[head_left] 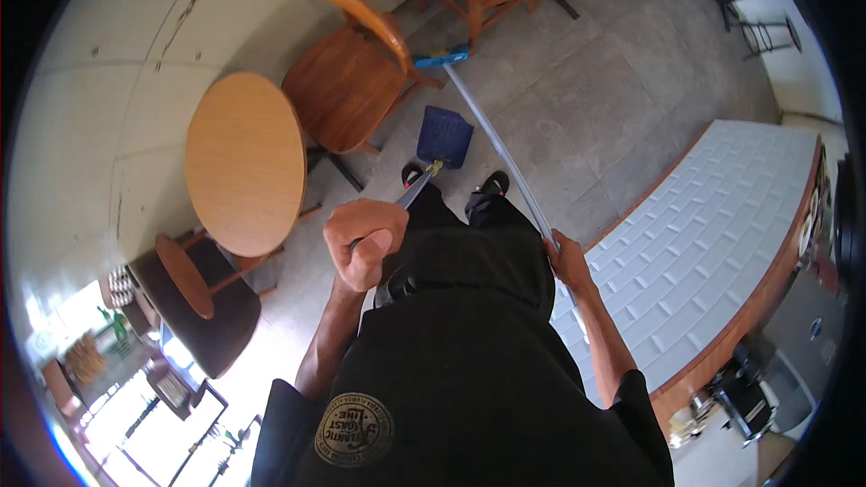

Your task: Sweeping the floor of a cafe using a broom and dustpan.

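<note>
- The grey floor (631, 63) spreads out ahead of me, laid in large tiles.
- The pale wall (99, 108) rises on my left, with dark streaks along it.
- The counter (713, 234) stands at my right, faced with white brick-shaped tiles and edged in wood.
- Beyond the table on my left are the near chair (347, 86) and the far chair (496, 0), both brown wood.
- The table (244, 162) is round, with a light wood top, and the dark chair (216, 325) is pulled up beside it.
- My broom (495, 140) slants forward from my right side; its blue head (441, 59) is down by a leg of the far chair, touching it or not, I cannot tell.
- My dustpan (445, 137) is dark blue and sits low in front of my feet, left of the broom, its grey handle (417, 188) sloping up to me.
- My left hand (365, 239) is closed in a fist around the top of that handle.
- My right hand (568, 263) grips the broom's pole near my hip.
- My dark shoes (494, 183) are just behind the dustpan.
</note>
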The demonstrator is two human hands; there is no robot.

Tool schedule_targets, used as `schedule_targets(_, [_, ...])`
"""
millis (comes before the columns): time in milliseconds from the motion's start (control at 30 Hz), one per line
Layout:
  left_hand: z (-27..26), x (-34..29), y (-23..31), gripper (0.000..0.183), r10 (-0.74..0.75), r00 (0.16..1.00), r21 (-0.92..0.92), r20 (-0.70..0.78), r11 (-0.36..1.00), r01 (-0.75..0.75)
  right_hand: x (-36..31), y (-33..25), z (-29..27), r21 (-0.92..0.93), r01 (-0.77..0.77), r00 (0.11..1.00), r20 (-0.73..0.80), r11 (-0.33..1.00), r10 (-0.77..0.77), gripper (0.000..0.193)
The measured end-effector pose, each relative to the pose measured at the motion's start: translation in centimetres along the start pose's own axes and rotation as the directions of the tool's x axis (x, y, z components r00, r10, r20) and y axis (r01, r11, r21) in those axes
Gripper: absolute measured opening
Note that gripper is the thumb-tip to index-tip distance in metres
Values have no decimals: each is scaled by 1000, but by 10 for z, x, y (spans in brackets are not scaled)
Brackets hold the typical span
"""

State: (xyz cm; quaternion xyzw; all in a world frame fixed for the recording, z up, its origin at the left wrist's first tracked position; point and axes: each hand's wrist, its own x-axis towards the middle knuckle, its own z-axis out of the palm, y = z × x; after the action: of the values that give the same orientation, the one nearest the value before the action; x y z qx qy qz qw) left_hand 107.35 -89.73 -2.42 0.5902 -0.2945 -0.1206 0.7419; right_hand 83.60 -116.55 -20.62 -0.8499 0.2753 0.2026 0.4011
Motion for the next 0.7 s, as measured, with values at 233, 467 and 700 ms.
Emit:
schedule_targets(233, [27, 18, 13, 36, -6, 995, -38, 101, 999, 10, -54, 31, -11, 22, -94, 996, 6, 995, 93, 43])
schedule_targets(467, [53, 26, 3, 39, 5, 988, -70, 157, 998, 6, -80, 41, -33, 131, -300, 954, 18, 945, 300, 42])
schedule_targets(700, [90, 34, -26, 37, 64, 980, -143, 188, 989, -37, -50, 105, -3, 165, -107, 969, -206, 980, 140, 45])
